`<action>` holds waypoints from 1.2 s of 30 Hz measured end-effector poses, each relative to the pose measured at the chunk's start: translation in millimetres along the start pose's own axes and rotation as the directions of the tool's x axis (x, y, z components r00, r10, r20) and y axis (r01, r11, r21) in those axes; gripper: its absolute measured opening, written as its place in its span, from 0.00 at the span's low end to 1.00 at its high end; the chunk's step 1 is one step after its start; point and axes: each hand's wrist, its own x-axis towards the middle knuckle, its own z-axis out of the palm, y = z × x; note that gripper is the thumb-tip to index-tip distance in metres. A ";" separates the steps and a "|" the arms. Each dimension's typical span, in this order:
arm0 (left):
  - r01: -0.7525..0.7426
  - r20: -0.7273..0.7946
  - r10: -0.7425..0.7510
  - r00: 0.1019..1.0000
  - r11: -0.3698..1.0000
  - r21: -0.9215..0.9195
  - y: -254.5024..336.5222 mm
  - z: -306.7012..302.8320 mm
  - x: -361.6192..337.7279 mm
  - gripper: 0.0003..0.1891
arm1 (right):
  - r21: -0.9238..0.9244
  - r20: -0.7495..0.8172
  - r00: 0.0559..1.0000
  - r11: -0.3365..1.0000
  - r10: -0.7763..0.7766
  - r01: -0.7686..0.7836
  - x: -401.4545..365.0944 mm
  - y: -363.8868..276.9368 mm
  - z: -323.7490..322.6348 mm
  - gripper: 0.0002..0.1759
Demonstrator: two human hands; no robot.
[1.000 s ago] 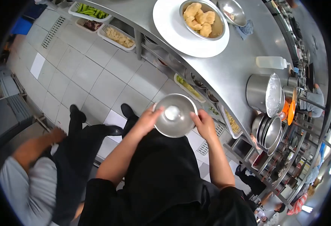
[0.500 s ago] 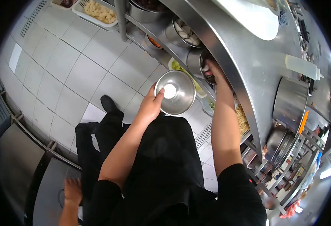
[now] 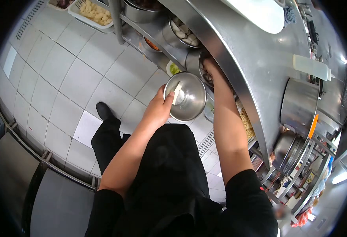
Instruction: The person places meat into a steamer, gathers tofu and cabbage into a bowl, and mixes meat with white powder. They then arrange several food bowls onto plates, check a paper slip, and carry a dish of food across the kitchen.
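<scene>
My left hand (image 3: 157, 106) grips a round stainless steel bowl (image 3: 193, 106) by its near left rim, with the thumb over the edge. A pale, elongated shape (image 3: 177, 93) shows inside the bowl beside the thumb. My right hand (image 3: 209, 68) reaches under the counter edge into a metal pot (image 3: 193, 62) on the shelf; its fingers are mostly hidden in there. Next to that pot, another metal pot (image 3: 168, 36) holds pale, rounded pieces (image 3: 185, 33). Partly behind the bowl's far rim sits a container with green leaves (image 3: 174, 68).
A steel counter (image 3: 256, 67) curves along the right, bearing a white tray (image 3: 260, 14), a squeeze bottle (image 3: 311, 67) and a large pot (image 3: 298, 103). Noodles (image 3: 246, 124) lie in a basket below. Another person's leg (image 3: 106, 136) stands at left on the tiles.
My right hand has sunk further into the pot. The pale patch in the bowl has turned from round to elongated. The other person's hand has left the lower left, and their leg has shifted.
</scene>
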 end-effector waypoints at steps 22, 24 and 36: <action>0.119 0.041 -0.124 0.991 0.988 0.099 0.7 -34.6 -10.9 0.27 | -0.271 -0.356 0.885 0.939 -0.301 0.210 24.5 17.8 -3.5 0.17; 0.061 0.029 -0.066 0.997 0.987 0.149 -2.0 -41.8 -6.1 0.28 | -0.217 -0.353 0.916 0.969 -0.193 0.120 4.7 27.8 -22.5 0.17; -0.113 0.039 0.107 0.993 0.973 0.203 25.6 -84.5 -1.8 0.26 | -0.089 -0.234 0.913 0.943 -0.334 0.322 -61.2 -106.0 -39.9 0.18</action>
